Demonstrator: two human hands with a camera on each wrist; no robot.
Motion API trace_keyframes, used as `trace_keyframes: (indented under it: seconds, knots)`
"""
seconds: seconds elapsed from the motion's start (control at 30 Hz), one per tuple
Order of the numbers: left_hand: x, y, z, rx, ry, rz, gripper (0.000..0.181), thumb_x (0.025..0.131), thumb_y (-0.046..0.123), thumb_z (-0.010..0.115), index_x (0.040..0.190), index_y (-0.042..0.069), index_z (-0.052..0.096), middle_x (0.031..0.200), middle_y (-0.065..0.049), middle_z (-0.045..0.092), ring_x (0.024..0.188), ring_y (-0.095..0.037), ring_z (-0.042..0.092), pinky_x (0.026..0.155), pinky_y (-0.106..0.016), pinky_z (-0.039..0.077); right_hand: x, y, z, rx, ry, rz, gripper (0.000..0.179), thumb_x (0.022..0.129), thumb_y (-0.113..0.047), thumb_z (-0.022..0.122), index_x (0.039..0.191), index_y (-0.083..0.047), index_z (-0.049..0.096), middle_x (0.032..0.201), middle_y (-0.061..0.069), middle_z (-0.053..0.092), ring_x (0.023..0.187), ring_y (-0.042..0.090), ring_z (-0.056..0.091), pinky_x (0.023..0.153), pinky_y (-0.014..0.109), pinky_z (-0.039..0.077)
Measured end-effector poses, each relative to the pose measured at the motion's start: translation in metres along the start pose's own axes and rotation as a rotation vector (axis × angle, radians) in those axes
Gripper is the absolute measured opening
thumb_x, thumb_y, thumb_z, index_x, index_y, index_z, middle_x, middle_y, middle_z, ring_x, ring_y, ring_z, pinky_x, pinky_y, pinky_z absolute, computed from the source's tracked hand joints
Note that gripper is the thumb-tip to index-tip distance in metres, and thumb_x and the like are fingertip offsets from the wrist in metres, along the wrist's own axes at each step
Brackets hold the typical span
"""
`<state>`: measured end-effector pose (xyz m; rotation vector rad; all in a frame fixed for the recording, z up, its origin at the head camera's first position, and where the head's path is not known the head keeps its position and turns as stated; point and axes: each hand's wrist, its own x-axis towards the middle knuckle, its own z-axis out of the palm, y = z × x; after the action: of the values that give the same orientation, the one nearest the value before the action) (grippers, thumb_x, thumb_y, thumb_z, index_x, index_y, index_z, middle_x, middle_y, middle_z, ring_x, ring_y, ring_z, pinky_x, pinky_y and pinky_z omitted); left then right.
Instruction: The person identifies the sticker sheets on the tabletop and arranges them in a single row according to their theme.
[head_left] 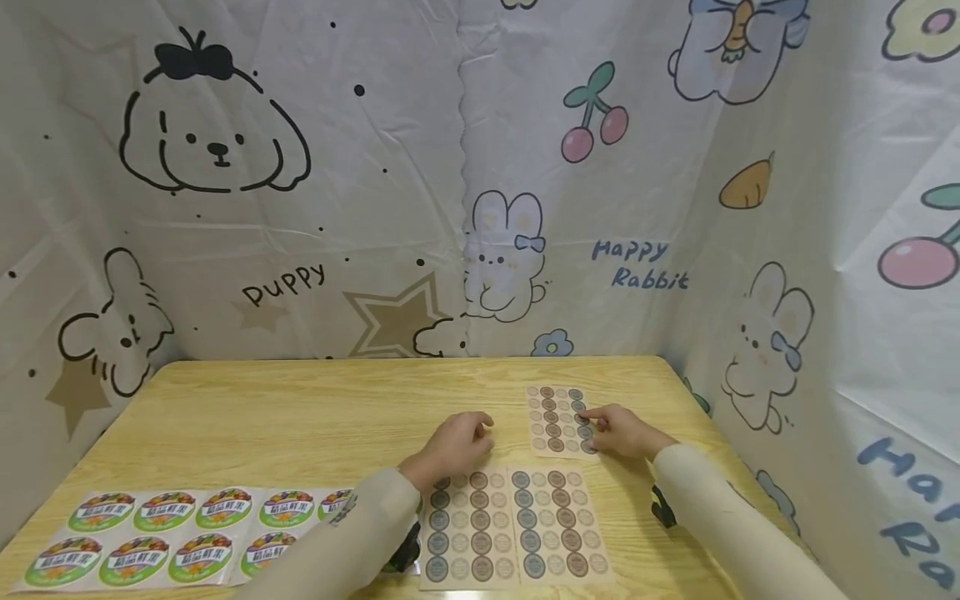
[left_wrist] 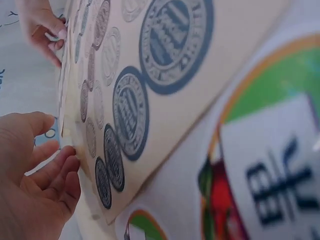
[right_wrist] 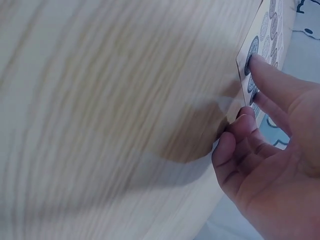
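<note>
A small beige sticker sheet (head_left: 557,422) with columns of round brown, grey and pale stickers lies toward the back right of the table. My right hand (head_left: 628,432) is at its right edge. In the right wrist view the thumb (right_wrist: 272,77) and index finger touch the printed face, while the other fingers bend beside the edge. My left hand (head_left: 453,446), fingers loosely bent and holding nothing, hovers left of that sheet. Below it are two similar sheets, a left one (head_left: 460,533) and a right one (head_left: 551,533), side by side.
White sheets of large oval fruit-print stickers (head_left: 153,533) lie at the front left, partly covered by the left sleeve (head_left: 352,533). The wooden table (head_left: 300,417) is bounded by patterned cloth (head_left: 390,208) at the back and sides.
</note>
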<state>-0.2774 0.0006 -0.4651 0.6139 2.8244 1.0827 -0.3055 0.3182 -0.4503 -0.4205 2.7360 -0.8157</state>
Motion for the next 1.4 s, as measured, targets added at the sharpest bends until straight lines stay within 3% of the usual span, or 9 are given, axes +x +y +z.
trace_keyframes:
  seconds: [0.23, 0.4, 0.53, 0.7, 0.97, 1.4]
  knots:
    - [0.010, 0.004, 0.009, -0.027, -0.028, -0.028, 0.048, 0.094, 0.016, 0.065, 0.139, 0.001, 0.056, 0.123, -0.018, 0.064, 0.116, -0.032, 0.061, 0.103, -0.048, 0.049, 0.005, -0.015, 0.006, 0.011, -0.006, 0.012, 0.058, 0.088, -0.005, 0.075, 0.142, 0.003, 0.055, 0.075, 0.002, 0.041, 0.069, 0.015, 0.040, 0.062, 0.026, 0.032]
    - [0.009, 0.006, 0.010, 0.037, -0.067, 0.003, 0.059, 0.095, 0.024, 0.066, 0.147, 0.005, 0.049, 0.138, -0.020, 0.055, 0.124, -0.037, 0.053, 0.107, -0.051, 0.044, 0.009, -0.021, 0.010, 0.007, -0.009, 0.030, 0.059, 0.087, -0.007, 0.077, 0.142, -0.001, 0.056, 0.089, 0.008, 0.052, 0.082, 0.019, 0.047, 0.074, 0.030, 0.038]
    - [0.010, 0.006, 0.012, 0.056, -0.083, -0.009, 0.066, 0.096, 0.032, 0.066, 0.153, 0.008, 0.042, 0.144, -0.020, 0.050, 0.126, -0.038, 0.050, 0.110, -0.052, 0.042, 0.015, -0.023, 0.012, 0.011, -0.010, 0.019, 0.059, 0.086, -0.006, 0.078, 0.141, -0.001, 0.058, 0.090, 0.008, 0.052, 0.081, 0.019, 0.047, 0.073, 0.030, 0.038]
    - [0.017, 0.005, 0.018, 0.103, -0.096, -0.058, 0.072, 0.097, 0.042, 0.063, 0.157, 0.012, 0.038, 0.145, -0.016, 0.048, 0.126, -0.031, 0.047, 0.111, -0.047, 0.040, 0.020, -0.024, 0.014, 0.029, -0.023, 0.002, 0.058, 0.085, -0.006, 0.079, 0.140, -0.003, 0.059, 0.090, 0.009, 0.049, 0.080, 0.018, 0.044, 0.070, 0.028, 0.035]
    - [0.020, 0.010, 0.023, 0.178, -0.096, -0.095, 0.066, 0.094, 0.040, 0.068, 0.150, 0.012, 0.050, 0.135, -0.014, 0.050, 0.107, -0.025, 0.045, 0.098, -0.042, 0.041, 0.023, -0.019, 0.018, 0.044, -0.039, -0.029, 0.066, 0.087, -0.010, 0.079, 0.147, -0.005, 0.052, 0.102, 0.012, 0.053, 0.087, 0.020, 0.046, 0.074, 0.028, 0.038]
    - [0.017, 0.020, 0.020, 0.092, -0.015, -0.138, 0.053, 0.091, 0.029, 0.073, 0.139, 0.011, 0.060, 0.130, -0.014, 0.053, 0.108, -0.029, 0.047, 0.097, -0.047, 0.042, 0.026, -0.024, 0.016, 0.028, -0.037, -0.069, 0.059, 0.088, -0.009, 0.077, 0.142, 0.003, 0.055, 0.087, 0.007, 0.050, 0.079, 0.016, 0.044, 0.069, 0.025, 0.035]
